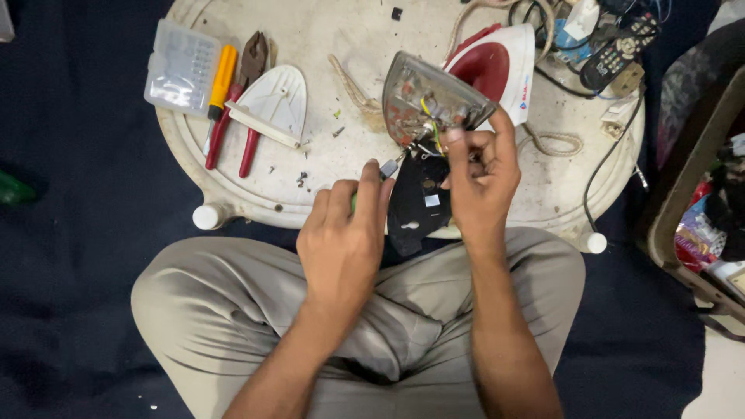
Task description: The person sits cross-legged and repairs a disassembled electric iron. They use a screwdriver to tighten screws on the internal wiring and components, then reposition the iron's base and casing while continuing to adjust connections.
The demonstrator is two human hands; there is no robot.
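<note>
An opened clothes iron lies on a low white table (326,31). Its metal soleplate (423,101) is tilted up, showing yellow and white wires, and its red and white shell (504,66) lies behind. A black inner plate (419,202) hangs at the table's near edge. My right hand (481,174) pinches the wires by the soleplate. Beside it, my left hand (345,233) grips a screwdriver (386,168) with its tip toward the wires; most of the handle is hidden in the fist.
At the table's left lie a clear plastic bit box (180,66), a yellow-handled screwdriver (221,77), red-handled pliers (240,101) and a white iron-shaped cover (275,101). Loose screws (301,178) are scattered. A remote control (621,50), cords and a plug sit at far right. My crossed legs are below.
</note>
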